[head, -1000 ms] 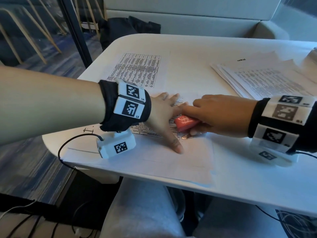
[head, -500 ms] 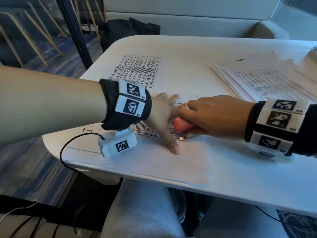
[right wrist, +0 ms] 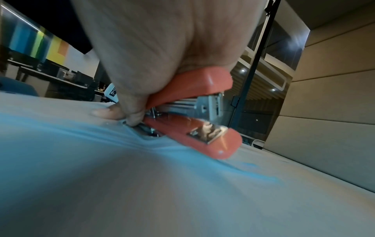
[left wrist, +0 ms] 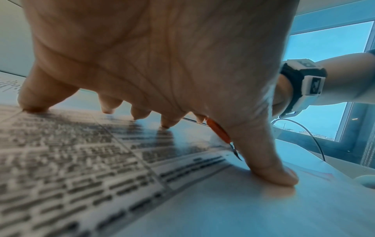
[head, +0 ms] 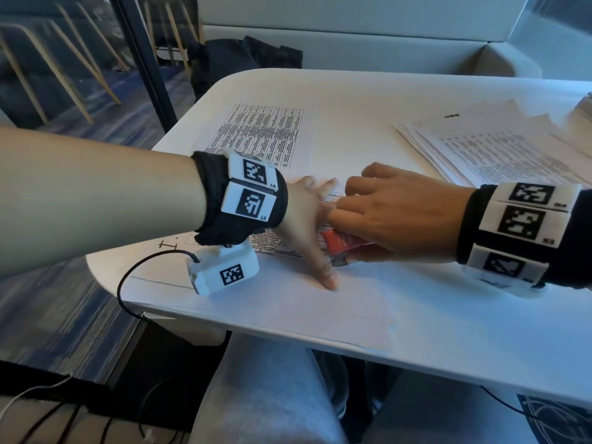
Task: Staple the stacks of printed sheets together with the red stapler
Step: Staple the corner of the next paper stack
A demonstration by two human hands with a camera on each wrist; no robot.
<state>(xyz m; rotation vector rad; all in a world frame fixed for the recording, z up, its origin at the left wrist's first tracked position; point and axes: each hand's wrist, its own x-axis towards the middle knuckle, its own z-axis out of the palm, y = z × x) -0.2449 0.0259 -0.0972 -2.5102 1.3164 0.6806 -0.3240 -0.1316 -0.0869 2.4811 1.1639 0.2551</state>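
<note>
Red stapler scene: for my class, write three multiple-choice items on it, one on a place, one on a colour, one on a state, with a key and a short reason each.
1. Where does the fanned pile of printed sheets lie on the table?
A. far right
B. near left corner
C. on the lap

2. What colour is the stapler?
A. blue
B. red
C. black

3. How is the left hand placed?
A. lifted off the table
B. gripping the stapler
C. fingers spread, pressing the sheets flat

Key: 1 A, the pile sits beyond the right hand. 2 B, red shell, metal inside. 3 C, straight fingertips press the page; the right hand holds the stapler.
</note>
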